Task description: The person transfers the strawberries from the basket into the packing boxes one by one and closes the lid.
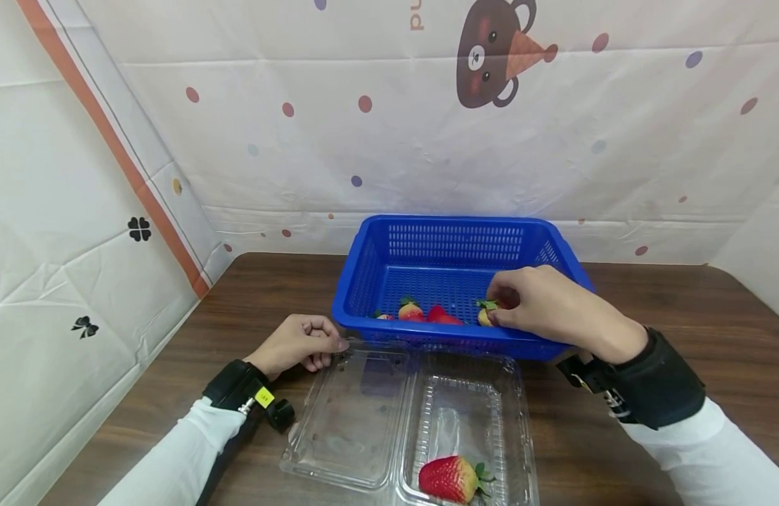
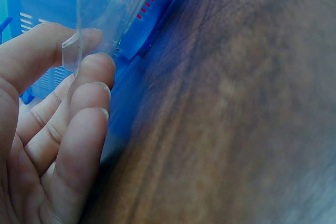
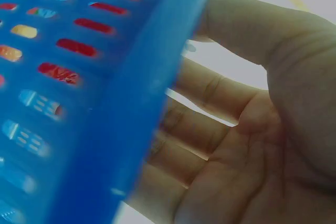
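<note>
My left hand [image 1: 304,344] pinches the upper left corner of a clear plastic clamshell box [image 1: 358,450], thumb on one side and fingers on the other. In the left wrist view the box's edge [image 2: 71,51] sits between thumb and fingertips. Over the front right of a blue basket [image 1: 465,223], my right hand [image 1: 548,306] grips a strawberry [image 1: 484,315] with a pale, leafy end showing. The basket's rim hides those fingertips in the right wrist view. One large red strawberry [image 1: 449,479] lies in the box's right half, its leaves pointing right.
Several more strawberries [image 1: 411,311] lie along the basket's front wall. The box lies spread out on the brown wooden table [image 1: 288,288], just in front of the basket. Behind the table hangs a white printed cloth [image 1: 269,161], which also covers the left side.
</note>
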A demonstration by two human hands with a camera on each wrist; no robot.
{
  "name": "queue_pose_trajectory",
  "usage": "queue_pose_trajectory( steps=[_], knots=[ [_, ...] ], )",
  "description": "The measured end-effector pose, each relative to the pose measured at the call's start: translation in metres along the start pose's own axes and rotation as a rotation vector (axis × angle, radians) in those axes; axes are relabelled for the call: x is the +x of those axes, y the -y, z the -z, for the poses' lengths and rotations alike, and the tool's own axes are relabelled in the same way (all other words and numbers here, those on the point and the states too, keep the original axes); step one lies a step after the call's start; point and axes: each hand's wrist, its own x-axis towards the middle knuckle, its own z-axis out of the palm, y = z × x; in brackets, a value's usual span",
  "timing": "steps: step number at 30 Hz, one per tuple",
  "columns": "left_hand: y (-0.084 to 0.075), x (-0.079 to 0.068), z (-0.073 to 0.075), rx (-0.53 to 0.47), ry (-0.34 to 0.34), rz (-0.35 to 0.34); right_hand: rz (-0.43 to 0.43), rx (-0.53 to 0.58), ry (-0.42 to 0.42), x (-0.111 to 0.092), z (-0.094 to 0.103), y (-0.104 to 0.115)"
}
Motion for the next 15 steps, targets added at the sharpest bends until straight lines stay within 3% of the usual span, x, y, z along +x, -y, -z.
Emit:
queue_pose_trajectory(
  steps=[15],
  knots=[
    [0.001, 0.000, -0.001, 0.007, -0.009, 0.001, 0.056, -0.033, -0.097, -0.013, 0.011, 0.024]
  ],
)
